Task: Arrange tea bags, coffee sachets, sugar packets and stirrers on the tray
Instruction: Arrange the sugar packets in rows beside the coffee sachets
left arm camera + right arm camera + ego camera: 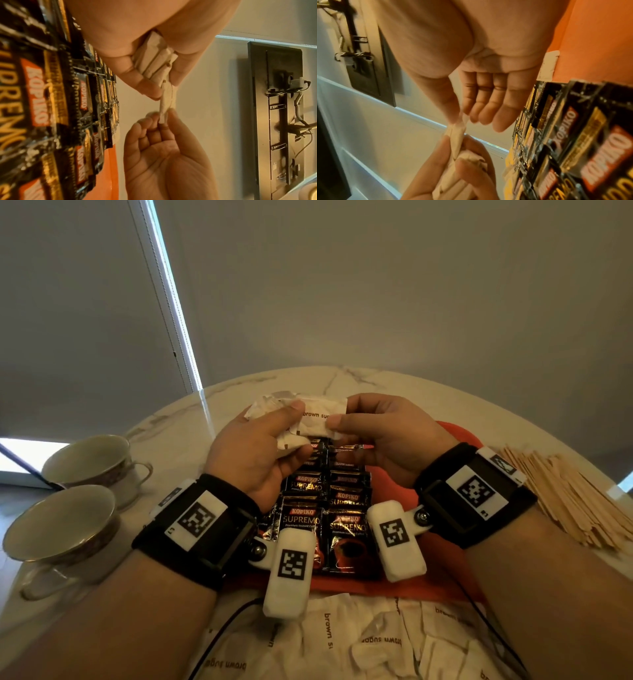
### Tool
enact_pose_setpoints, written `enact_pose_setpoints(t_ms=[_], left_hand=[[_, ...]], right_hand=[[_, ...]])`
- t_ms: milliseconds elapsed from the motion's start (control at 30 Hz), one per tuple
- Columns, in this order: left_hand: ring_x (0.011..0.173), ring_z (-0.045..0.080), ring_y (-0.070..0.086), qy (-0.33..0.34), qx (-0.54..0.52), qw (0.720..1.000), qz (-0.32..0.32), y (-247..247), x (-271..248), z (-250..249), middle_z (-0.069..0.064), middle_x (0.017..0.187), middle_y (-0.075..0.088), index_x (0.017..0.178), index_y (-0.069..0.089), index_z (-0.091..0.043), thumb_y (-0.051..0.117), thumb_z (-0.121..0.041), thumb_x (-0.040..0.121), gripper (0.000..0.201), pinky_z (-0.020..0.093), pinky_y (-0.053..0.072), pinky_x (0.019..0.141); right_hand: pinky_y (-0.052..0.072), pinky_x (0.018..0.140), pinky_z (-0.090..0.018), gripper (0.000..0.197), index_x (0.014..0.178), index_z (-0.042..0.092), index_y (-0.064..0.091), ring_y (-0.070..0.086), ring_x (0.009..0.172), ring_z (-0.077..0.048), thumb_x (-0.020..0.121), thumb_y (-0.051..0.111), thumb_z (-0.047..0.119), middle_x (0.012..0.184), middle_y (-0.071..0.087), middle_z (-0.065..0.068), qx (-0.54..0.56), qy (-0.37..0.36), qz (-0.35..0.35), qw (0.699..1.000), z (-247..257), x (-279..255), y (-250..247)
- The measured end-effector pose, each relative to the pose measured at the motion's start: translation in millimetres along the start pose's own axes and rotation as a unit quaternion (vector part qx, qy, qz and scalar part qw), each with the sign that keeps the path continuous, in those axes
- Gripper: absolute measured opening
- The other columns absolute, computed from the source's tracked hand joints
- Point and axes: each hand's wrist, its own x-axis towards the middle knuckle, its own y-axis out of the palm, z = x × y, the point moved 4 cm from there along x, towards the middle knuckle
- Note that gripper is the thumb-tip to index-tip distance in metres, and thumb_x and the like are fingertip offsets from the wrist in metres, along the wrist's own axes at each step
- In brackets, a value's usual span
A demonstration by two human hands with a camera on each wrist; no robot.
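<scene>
Both hands hover over an orange tray point(359, 585) that carries two columns of black Kopiko coffee sachets point(322, 508). My left hand point(294, 426) grips a bunch of white brown sugar packets point(318, 414). My right hand point(339, 419) pinches the right end of the top packet between thumb and fingertips. In the left wrist view the stacked packets point(154, 60) sit inside the left hand point(164, 83), and the right hand point(163, 119) pinches one packet point(167, 100) that sticks out. The right wrist view shows that same packet point(456, 139) stretched between the two hands.
Wooden stirrers point(565, 494) lie heaped on the marble table point(394, 385) right of the tray. Loose sugar packets point(376, 635) cover the near edge. Two empty teacups point(89, 463) point(61, 522) stand at the left. Wrist cables trail down over the near packets.
</scene>
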Motion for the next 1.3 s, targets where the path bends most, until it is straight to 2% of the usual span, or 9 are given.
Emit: enact_pose_setpoints(t_ms=[133, 267, 433, 567, 800, 933, 1000, 1100, 1300], left_hand=[[0.076, 0.021, 0.076, 0.002, 0.002, 1.0, 0.001, 1.8, 0.4, 1.9, 0.013, 0.101, 0.08, 0.116, 0.07, -0.012, 0.076, -0.017, 0.092, 0.025, 0.024, 0.056, 0.051], [0.076, 0.017, 0.076, 0.012, 0.01, 1.0, 0.014, 1.1, 1.9, 1.0, 0.008, 0.09, 0.078, 0.121, 0.067, -0.006, 0.073, -0.017, 0.095, 0.029, 0.025, 0.058, 0.053], [0.075, 0.016, 0.076, 0.004, 0.011, 1.0, 0.016, -0.3, 2.4, 1.8, 0.006, 0.085, 0.077, 0.12, 0.067, -0.005, 0.072, -0.016, 0.096, 0.028, 0.025, 0.058, 0.053], [0.075, 0.017, 0.076, 0.004, 0.008, 1.0, 0.013, -2.1, 3.7, 1.4, 0.007, 0.085, 0.077, 0.119, 0.068, -0.004, 0.072, -0.014, 0.095, 0.026, 0.026, 0.058, 0.054], [0.076, 0.017, 0.076, 0.005, 0.001, 1.0, 0.013, -3.5, 4.0, -0.9, 0.007, 0.085, 0.077, 0.12, 0.067, -0.005, 0.072, -0.012, 0.095, 0.026, 0.026, 0.059, 0.055], [0.074, 0.016, 0.076, 0.002, 0.003, 1.0, 0.016, -1.4, 2.8, 0.0, 0.006, 0.083, 0.077, 0.117, 0.067, -0.005, 0.072, -0.011, 0.095, 0.023, 0.026, 0.059, 0.054], [0.073, 0.016, 0.076, 0.002, 0.002, 1.0, 0.018, -0.4, 1.9, 0.2, 0.006, 0.082, 0.077, 0.117, 0.067, -0.005, 0.072, -0.011, 0.095, 0.024, 0.025, 0.059, 0.054], [0.074, 0.017, 0.076, 0.001, 0.005, 1.0, 0.021, -0.7, 0.7, 0.0, 0.007, 0.082, 0.077, 0.115, 0.067, -0.004, 0.072, -0.012, 0.094, 0.023, 0.026, 0.059, 0.054], [0.072, 0.017, 0.076, -0.014, 0.011, 1.0, 0.023, 2.1, -0.5, 1.5, 0.008, 0.083, 0.076, 0.1, 0.07, -0.007, 0.071, -0.007, 0.094, 0.006, 0.027, 0.062, 0.057]], right_hand=[[0.057, 0.061, -0.029, 0.011, 0.086, 0.005, 0.068, 0.065, 0.064, -0.018, 0.086, 0.072, -0.005, 0.08, 0.069, -0.01, -0.028, -0.016, -0.026, 0.999, 2.5, 1.7, -5.6], [0.055, 0.059, -0.03, 0.01, 0.09, 0.002, 0.064, 0.063, 0.066, -0.02, 0.087, 0.071, -0.005, 0.08, 0.067, -0.014, 0.003, -0.026, -0.139, 0.99, 6.7, 10.8, -40.5], [0.044, 0.052, -0.029, 0.021, 0.082, 0.011, 0.059, 0.053, 0.053, -0.016, 0.09, 0.067, -0.006, 0.07, 0.058, -0.01, -0.025, 0.072, -0.278, 0.958, -13.3, 31.8, -95.0], [0.046, 0.07, -0.038, 0.012, 0.076, 0.004, 0.069, 0.059, 0.07, -0.025, 0.087, 0.074, 0.003, 0.075, 0.065, -0.013, -0.173, 0.16, -0.26, 0.936, -28.9, 45.2, -111.8], [0.039, 0.044, -0.024, 0.008, 0.082, 0.006, 0.071, 0.052, 0.054, -0.014, 0.089, 0.074, 0.008, 0.068, 0.063, -0.005, -0.234, 0.21, -0.231, 0.921, -29.2, 55.7, -104.8], [0.042, 0.055, -0.026, 0.012, 0.089, 0.002, 0.074, 0.053, 0.056, -0.014, 0.087, 0.078, 0.013, 0.068, 0.064, -0.004, -0.281, 0.222, -0.225, 0.906, -24.1, 57.8, -101.3], [0.039, 0.052, -0.025, 0.014, 0.079, 0.007, 0.072, 0.049, 0.054, -0.013, 0.086, 0.079, 0.016, 0.062, 0.06, -0.002, -0.3, 0.23, -0.227, 0.898, -22.5, 56.4, -101.5], [0.037, 0.047, -0.026, 0.026, 0.07, 0.008, 0.064, 0.047, 0.05, -0.014, 0.088, 0.078, 0.018, 0.058, 0.056, -0.003, -0.261, 0.225, -0.255, 0.904, -23.5, 53.1, -105.3], [0.04, 0.048, -0.021, 0.012, 0.101, -0.002, 0.073, 0.046, 0.057, -0.01, 0.091, 0.069, 0.004, 0.085, 0.068, -0.01, -0.148, 0.202, -0.192, 0.949, -28.9, 44.5, -85.0]])
